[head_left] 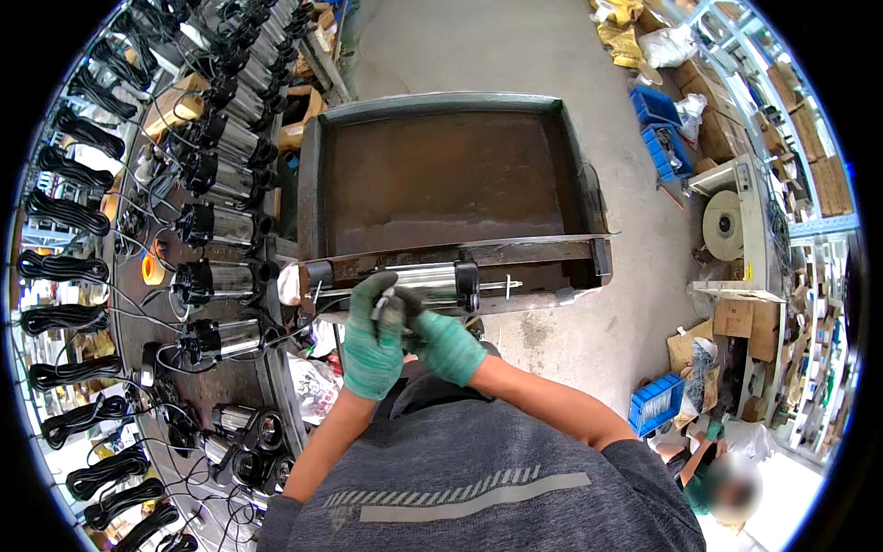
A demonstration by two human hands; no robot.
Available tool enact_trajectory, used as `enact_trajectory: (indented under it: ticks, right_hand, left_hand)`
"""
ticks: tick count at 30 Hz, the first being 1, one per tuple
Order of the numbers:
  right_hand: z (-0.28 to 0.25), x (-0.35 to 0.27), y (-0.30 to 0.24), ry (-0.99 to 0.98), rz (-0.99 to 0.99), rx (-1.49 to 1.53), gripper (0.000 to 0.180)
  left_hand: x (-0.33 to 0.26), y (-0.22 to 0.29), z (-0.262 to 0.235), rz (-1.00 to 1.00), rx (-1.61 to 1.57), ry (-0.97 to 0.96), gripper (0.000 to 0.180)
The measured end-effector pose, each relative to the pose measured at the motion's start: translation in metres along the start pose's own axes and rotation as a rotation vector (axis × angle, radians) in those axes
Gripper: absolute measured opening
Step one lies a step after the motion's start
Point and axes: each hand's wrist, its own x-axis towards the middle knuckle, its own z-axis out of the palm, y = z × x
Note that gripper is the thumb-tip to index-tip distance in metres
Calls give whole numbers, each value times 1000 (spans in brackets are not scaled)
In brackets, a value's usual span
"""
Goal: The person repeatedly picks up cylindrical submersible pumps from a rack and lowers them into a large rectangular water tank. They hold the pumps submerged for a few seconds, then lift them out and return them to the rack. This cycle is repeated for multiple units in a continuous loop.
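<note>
Both my hands wear green knit gloves with dark, soiled fingers. They meet in front of my chest, close to the near side of a cylindrical motor (425, 280), which has a shiny metal body and black end caps. The motor lies sideways on the front ledge of a dark metal trough (441, 247), with a thin shaft sticking out to the right. My left hand (377, 339) is closed, its fingertips pinched together. My right hand (443, 342) is also closed, its fingers curled against the left. Whatever they pinch is too small and covered to name.
To the left, a bench (207, 382) carries a row of similar motors (221, 225) and coiled black cables (69, 213). Blue crates (657, 405), cartons (733, 318) and a machine with a round disc (723, 225) stand at right. Another person (704, 474) is at lower right.
</note>
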Motion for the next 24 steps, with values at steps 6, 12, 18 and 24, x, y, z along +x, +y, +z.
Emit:
enact_trajectory:
  ticks: [6,12,18,24]
  right_hand:
    - [0,38,-18,-36,-177,-476,45]
    - [-67,76,3,166,-133,-815,25]
    - [-72,84,18,102,228,-677,20]
    - [-68,87,19,161,266,-686,13]
  left_hand:
    - [18,-67,-80,-362,-686,655,20]
    - [30,-168,-188,-783,-417,667,36]
    - [44,-204,-203,-968,-390,341,31]
    - [51,-214,-215,-1008,-427,186,35]
